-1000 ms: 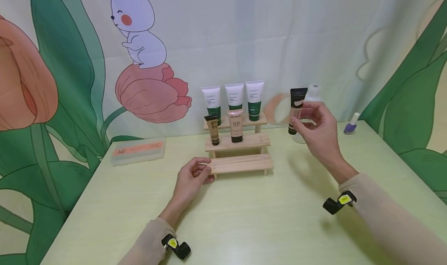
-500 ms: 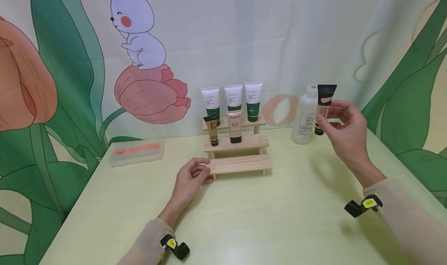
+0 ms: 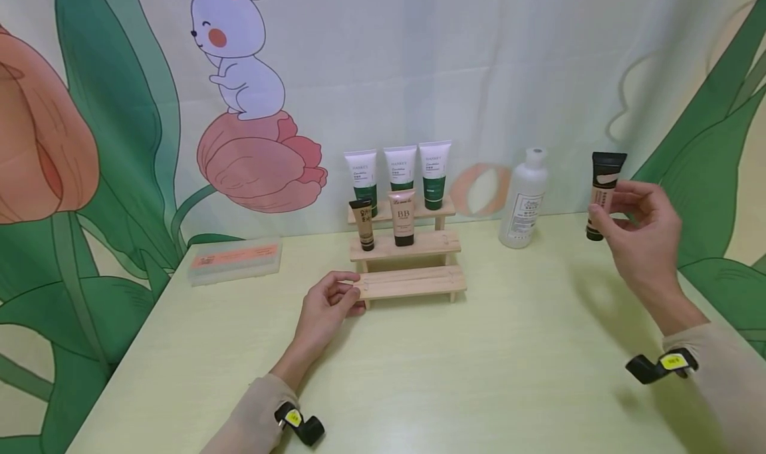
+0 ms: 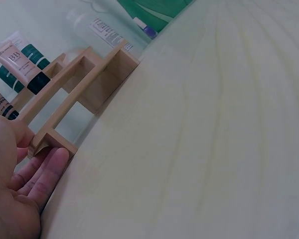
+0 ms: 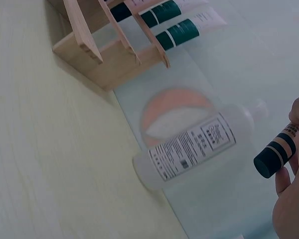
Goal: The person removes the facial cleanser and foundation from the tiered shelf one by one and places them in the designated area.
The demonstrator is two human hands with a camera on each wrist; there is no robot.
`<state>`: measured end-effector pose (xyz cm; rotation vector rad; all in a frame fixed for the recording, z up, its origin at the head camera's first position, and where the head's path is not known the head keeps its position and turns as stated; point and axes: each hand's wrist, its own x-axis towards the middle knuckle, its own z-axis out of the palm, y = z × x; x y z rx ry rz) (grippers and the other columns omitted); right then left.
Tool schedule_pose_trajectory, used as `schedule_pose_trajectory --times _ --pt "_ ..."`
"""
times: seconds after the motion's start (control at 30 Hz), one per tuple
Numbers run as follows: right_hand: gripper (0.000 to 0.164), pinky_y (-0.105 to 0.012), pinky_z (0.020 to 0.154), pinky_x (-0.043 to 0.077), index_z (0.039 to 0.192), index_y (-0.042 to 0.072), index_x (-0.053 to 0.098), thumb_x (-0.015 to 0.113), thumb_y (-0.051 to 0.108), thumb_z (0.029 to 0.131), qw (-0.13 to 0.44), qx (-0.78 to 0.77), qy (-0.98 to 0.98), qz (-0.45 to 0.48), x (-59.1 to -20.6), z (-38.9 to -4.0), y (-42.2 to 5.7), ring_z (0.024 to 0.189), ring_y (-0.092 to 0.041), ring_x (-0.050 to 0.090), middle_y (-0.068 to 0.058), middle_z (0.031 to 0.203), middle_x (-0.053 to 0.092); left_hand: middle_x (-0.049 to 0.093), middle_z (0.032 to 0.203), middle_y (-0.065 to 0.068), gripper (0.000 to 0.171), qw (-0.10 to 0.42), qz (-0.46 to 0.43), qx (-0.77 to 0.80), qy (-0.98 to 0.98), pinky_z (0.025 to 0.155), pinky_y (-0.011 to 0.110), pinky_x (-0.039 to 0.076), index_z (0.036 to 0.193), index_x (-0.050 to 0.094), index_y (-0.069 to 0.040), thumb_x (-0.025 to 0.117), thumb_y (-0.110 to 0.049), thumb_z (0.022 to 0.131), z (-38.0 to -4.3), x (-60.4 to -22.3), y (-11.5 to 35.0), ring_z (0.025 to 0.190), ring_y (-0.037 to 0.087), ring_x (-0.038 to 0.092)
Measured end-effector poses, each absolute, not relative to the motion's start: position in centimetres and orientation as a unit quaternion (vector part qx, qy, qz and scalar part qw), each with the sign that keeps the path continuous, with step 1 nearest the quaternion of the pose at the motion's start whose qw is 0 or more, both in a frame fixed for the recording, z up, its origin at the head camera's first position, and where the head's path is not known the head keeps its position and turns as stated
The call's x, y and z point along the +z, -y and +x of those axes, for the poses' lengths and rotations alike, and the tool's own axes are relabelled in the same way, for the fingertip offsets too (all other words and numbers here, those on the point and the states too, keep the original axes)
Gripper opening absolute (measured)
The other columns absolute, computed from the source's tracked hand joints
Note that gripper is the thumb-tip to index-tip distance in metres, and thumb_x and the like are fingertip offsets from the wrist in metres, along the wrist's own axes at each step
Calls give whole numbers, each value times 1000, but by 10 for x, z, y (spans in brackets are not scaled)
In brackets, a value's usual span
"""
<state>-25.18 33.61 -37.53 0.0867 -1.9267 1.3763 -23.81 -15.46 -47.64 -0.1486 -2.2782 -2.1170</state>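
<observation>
My right hand [image 3: 647, 236] pinches a small black and beige cosmetic tube [image 3: 604, 180] between thumb and fingers, held upright over the right part of the table. In the right wrist view the tube's dark cap [image 5: 270, 162] points down and left. My left hand [image 3: 323, 311] grips the left end of the bottom step of a three-step wooden display stand [image 3: 413, 282], thumb at its edge and fingers curled below. Three white and green tubes [image 3: 433, 175] stand on the top step. The middle step bears a pink BB cream tube [image 3: 403, 218] and a small gold and black tube [image 3: 362, 225].
A clear bottle with a white label [image 3: 524, 205] stands on the table [image 3: 455, 374] between the stand and my right hand. Far left lies a flat translucent case [image 3: 236, 261]. A purple nail polish bottle [image 4: 147, 28] shows in the left wrist view. A printed curtain hangs behind.
My right hand has carried the small tube to the right, past the labelled bottle, which now shows in full. The nail polish is now hidden in the head view. My left hand stays put.
</observation>
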Motion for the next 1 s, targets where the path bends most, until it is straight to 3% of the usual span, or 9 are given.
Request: schedule_pose_trajectory --times 0.4,1.0 --pt "44 -7 76 56 136 3 70 83 -1 95 381 536 753 -23 -389 -240 -367 101 -6 66 10 112 70 74 106 19 24 14 -51 -682 729 85 37 72 132 73 -5 69 0 109 -238 -477 155 97 32 82" --pt "41 -3 76 53 131 12 71 86 2 94 330 528 779 -76 -426 -226 -388 98 -4 63 12 108 68 74 107 19 24 18 -54 -676 735 84 35 72 133 72 -4 69 -1 109 -238 -477 154 96 29 81"
